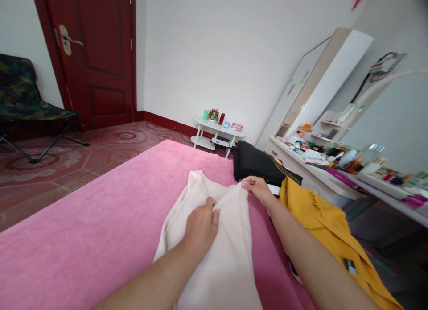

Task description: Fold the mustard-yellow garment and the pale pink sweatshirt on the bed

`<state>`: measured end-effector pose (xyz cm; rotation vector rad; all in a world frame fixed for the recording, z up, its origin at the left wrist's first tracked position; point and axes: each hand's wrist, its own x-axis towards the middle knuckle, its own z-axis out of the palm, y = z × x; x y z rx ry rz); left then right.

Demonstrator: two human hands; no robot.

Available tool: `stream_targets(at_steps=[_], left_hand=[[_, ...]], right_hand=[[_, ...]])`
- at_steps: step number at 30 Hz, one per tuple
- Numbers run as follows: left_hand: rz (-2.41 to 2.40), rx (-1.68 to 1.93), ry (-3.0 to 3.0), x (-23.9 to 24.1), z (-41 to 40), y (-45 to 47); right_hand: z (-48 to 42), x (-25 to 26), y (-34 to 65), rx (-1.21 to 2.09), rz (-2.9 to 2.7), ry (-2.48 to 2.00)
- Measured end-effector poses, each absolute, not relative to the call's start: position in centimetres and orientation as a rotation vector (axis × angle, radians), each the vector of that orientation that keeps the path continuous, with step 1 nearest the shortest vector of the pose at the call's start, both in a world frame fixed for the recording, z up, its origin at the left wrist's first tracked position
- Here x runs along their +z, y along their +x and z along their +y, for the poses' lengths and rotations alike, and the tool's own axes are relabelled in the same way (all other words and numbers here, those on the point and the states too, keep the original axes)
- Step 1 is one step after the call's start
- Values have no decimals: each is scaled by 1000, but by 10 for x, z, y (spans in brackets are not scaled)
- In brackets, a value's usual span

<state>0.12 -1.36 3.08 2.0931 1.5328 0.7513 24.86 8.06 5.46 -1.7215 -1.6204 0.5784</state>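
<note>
A cream-white garment (227,247) lies spread on the pink bed cover (100,225). My left hand (200,223) rests on the middle of the garment with its fingers curled into the cloth, bunching it. My right hand (256,187) pinches the garment's far right corner between thumb and fingers and holds it slightly lifted. Both forearms reach in from the bottom of the view.
A yellow garment (321,221) lies at the bed's right edge beside a folded black garment (257,165). A cluttered dresser (337,167) stands to the right, a small white shelf table (217,134) by the far wall, a folding chair (23,105) and red door (96,55) at left.
</note>
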Motion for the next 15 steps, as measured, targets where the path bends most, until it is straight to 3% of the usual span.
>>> stream_targets(at_steps=[6,15], left_hand=[[1610,587,2259,36,-13,0],[1427,543,2522,32,-7,-2]], right_hand=[[80,18,229,153,-1597,-1885],[39,21,179,-180,-1967,-1840]])
